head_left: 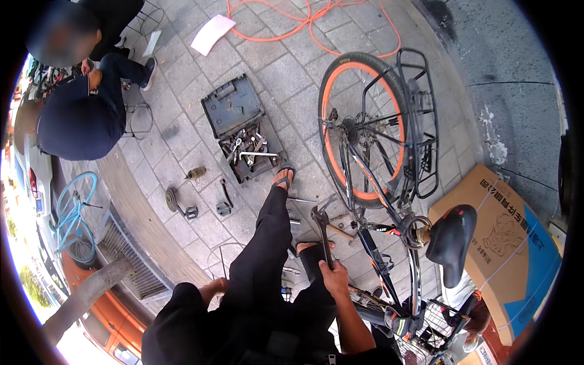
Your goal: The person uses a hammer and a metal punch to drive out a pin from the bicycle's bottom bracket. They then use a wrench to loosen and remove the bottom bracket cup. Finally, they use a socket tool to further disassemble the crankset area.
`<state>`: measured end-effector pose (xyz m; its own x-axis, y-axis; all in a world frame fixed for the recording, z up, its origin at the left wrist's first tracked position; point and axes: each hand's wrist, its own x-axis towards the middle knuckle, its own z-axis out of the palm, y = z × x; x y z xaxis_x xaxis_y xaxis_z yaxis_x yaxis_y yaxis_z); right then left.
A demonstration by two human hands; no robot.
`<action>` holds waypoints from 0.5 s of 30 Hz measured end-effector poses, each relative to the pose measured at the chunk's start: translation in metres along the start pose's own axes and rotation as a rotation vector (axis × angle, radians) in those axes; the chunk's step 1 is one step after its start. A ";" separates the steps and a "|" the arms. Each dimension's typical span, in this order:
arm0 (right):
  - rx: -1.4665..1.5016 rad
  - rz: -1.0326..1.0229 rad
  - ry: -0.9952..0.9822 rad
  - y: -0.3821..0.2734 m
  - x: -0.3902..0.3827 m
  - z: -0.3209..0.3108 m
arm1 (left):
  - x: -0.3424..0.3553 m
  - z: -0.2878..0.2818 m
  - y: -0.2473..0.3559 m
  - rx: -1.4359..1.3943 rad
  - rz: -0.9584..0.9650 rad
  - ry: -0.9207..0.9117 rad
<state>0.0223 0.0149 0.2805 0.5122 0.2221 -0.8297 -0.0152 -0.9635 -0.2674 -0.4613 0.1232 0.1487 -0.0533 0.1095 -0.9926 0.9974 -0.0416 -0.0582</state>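
Observation:
My right hand [335, 281] is closed round the handle of a large adjustable wrench [325, 231], whose jaws point away from me. To its right stands a bicycle with an orange-rimmed rear wheel [322, 112], a black rear rack [429, 131] and a black saddle [451, 243]. Beside the wrench head, a hammer [342, 229] with a wooden handle lies on the paving. My left hand [213, 289] hangs beside my left thigh; its fingers are largely hidden, and a thin dark rod [222, 261] shows close to it.
Ahead lies an open toolbox [277, 137] full of metal tools. Left of my foot are a crank arm with pedal [225, 201], another pedal [191, 212] and a small bottle [196, 173]. A large cardboard box [486, 219] leans at right. An orange hose [267, 40] and two people [82, 121] are farther off.

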 end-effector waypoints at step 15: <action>0.675 -0.726 -0.084 -0.405 -0.066 -0.159 | -0.134 -0.267 0.015 0.010 0.051 0.264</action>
<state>0.1308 0.3670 0.5215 0.5288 0.7593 -0.3793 -0.2211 -0.3082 -0.9253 -0.4268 0.3727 0.3091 0.0127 0.3620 -0.9321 0.9979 -0.0636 -0.0111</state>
